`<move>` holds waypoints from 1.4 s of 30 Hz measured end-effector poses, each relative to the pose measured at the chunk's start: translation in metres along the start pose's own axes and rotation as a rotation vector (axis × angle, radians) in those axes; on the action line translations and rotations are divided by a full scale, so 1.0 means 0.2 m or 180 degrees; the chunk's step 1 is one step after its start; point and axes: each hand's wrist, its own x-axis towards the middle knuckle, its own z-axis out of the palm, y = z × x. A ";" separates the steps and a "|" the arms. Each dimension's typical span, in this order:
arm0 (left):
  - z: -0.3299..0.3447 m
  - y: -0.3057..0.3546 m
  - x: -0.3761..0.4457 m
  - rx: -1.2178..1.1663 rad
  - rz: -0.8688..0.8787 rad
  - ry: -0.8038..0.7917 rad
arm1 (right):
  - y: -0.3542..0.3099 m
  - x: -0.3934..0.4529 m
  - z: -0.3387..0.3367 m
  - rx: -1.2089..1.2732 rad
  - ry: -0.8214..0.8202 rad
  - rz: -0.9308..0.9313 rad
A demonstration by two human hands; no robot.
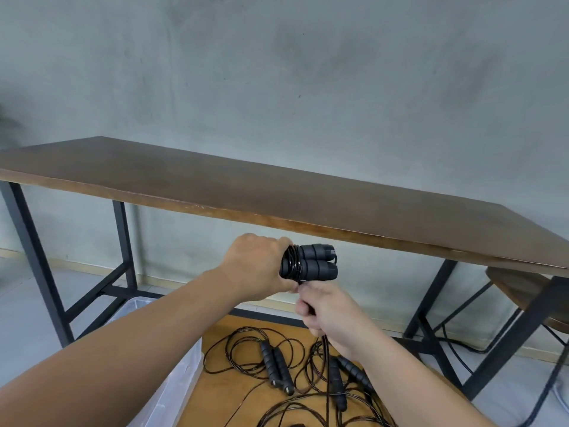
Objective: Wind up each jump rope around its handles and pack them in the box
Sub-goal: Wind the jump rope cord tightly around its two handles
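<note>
My left hand (pixel 257 268) grips one end of a pair of black foam jump rope handles (pixel 315 266), held side by side in the air below the table edge, with black rope wound around them near my fingers. Just beneath, my right hand (pixel 326 312) pinches the loose rope (pixel 325 349) of the same jump rope, which trails down to the floor. A clear plastic box (pixel 172 383) stands on the floor at lower left, partly hidden by my left forearm. Two unwound jump ropes (pixel 277 366) (pixel 348 377) lie tangled on an orange mat.
A long brown wooden table (pixel 277 192) with black metal legs stands against a grey wall. A brown stool (pixel 529 291) sits under its right end. The orange mat (pixel 246 405) covers the floor under the ropes. Cables run along the floor at right.
</note>
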 end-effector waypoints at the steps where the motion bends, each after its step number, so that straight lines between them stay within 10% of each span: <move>1: 0.01 0.00 0.01 0.0128 0.0043 -0.0052 | 0.00 -0.01 0.00 -0.0295 0.0056 0.0017; 10: 0.08 0.08 0.01 0.0340 0.0153 -0.0603 | -0.08 -0.06 -0.03 -0.2946 -0.0064 -0.0174; 19: 0.15 0.16 -0.02 0.0588 0.0421 -0.0647 | -0.25 -0.13 -0.06 -0.3689 -0.0309 -0.0293; 42: -0.02 0.18 -0.16 -0.1185 0.0757 -0.0634 | -0.20 0.03 -0.40 -0.0698 -0.0711 -0.0218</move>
